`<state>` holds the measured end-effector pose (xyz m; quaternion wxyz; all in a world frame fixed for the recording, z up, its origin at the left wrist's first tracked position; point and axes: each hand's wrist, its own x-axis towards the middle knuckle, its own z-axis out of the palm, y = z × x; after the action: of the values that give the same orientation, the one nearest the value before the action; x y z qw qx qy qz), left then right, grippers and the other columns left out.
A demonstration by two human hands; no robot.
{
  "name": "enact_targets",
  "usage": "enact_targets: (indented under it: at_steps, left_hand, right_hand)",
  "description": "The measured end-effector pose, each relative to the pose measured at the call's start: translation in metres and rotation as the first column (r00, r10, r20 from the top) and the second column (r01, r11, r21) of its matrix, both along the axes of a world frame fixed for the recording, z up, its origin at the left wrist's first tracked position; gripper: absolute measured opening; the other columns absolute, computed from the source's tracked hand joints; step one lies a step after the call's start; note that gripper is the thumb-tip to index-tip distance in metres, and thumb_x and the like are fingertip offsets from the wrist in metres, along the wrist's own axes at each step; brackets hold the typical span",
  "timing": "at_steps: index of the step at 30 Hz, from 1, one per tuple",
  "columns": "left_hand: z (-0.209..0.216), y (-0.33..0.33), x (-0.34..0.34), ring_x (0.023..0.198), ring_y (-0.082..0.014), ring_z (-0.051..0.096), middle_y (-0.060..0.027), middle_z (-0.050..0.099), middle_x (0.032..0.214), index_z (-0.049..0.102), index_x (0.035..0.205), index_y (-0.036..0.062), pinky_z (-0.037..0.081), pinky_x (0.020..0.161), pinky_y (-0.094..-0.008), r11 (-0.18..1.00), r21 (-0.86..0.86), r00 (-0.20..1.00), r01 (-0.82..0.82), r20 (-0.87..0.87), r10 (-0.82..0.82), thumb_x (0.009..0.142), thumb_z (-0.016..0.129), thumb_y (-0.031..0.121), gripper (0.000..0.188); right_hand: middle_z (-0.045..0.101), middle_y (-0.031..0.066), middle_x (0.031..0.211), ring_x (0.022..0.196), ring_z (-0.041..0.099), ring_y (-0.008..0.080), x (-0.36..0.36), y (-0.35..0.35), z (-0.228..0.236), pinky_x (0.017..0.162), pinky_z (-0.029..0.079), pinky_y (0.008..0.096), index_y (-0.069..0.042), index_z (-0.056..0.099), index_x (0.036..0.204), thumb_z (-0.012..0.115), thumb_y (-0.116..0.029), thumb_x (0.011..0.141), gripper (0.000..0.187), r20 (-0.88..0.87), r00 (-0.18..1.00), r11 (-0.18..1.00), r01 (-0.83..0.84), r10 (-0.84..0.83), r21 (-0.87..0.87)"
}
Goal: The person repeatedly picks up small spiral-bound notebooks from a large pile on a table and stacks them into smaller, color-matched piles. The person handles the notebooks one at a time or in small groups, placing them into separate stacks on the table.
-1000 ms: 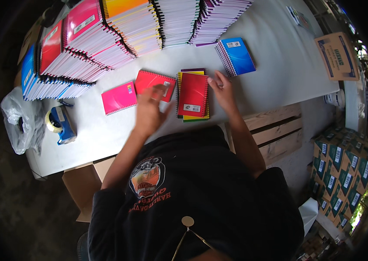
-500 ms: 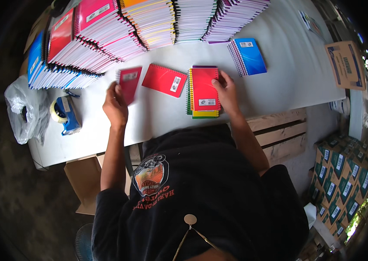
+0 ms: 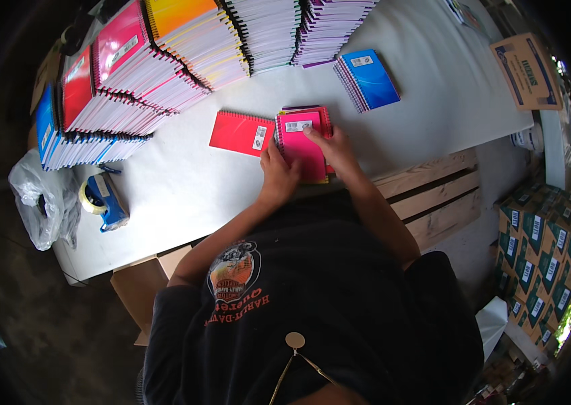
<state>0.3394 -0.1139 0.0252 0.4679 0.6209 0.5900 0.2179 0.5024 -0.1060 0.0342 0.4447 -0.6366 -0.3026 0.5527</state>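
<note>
A pink spiral notebook [image 3: 303,152] lies over a small pile of notebooks in front of me. Its left edge is held by my left hand [image 3: 280,172], fingers along the spiral. My right hand [image 3: 334,150] grips the right side, thumb on the cover near the white label. From beneath it peeks the edge of a red notebook [image 3: 326,116], with slivers of other colours. Just left of the pile, another red notebook [image 3: 237,133] rests flat with its spiral edge away from me. A blue spiral notebook [image 3: 374,79] lies farther right.
Tall rows of spiral notebooks [image 3: 197,57] line the table's far left. A blue tape dispenser [image 3: 110,202] and a clear plastic bag [image 3: 41,202] are at the left edge. Cardboard boxes [image 3: 525,73] stand at the right, beyond the white table [image 3: 447,101].
My left hand has brought the pink notebook rightward onto the pile. My right hand, formerly at the red notebook on top, now grips the pink one. The view has shifted slightly.
</note>
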Motion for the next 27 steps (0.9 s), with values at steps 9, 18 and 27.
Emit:
enact_targets:
  at_steps: [9, 18, 27]
  left_hand:
    - [0.05, 0.003, -0.02, 0.122, -0.022, 0.042, -0.0132, 0.032, 0.134, 0.015, 0.143, 0.0104, 0.044, 0.095, -0.0325, 0.992, -0.096, 0.636, 0.085, 0.771, 0.02, 0.065, 0.059, -0.015, 0.093]
    - [0.029, 0.004, -0.027, 0.113, -0.0184, 0.051, -0.0081, 0.05, 0.118, 0.036, 0.129, 0.0074, 0.043, 0.093, -0.0306, 0.959, 0.008, 0.746, 0.283, 0.627, -0.225, 0.064, 0.073, -0.003, 0.075]
    - [-0.005, 0.0, -0.039, 0.106, -0.0256, 0.06, -0.0137, 0.06, 0.114, 0.047, 0.121, 0.0035, 0.047, 0.091, -0.0338, 0.895, 0.216, 0.85, 0.391, 0.287, -0.441, 0.07, 0.078, 0.01, 0.06]
  right_hand:
    - [0.054, 0.0109, 0.115, 0.109, 0.053, 0.0179, -0.001, -0.034, 0.036, 0.094, 0.043, 0.0329, 0.0, 0.043, 0.125, 0.085, -0.018, 0.066, 0.074, -0.091, 0.968, 0.865, -0.162, 0.232, 0.475]
    - [0.051, 0.0138, 0.117, 0.117, 0.048, 0.0241, -0.014, -0.043, 0.001, 0.099, 0.041, 0.039, -0.006, 0.041, 0.121, 0.09, -0.023, 0.058, 0.081, -0.222, 0.949, 0.77, -0.032, 0.223, 0.637]
    - [0.061, 0.0122, 0.112, 0.108, 0.058, 0.0209, -0.005, -0.057, -0.045, 0.093, 0.046, 0.0353, -0.002, 0.056, 0.111, 0.085, -0.021, 0.064, 0.059, -0.048, 0.967, 0.752, -0.164, 0.252, 0.638]
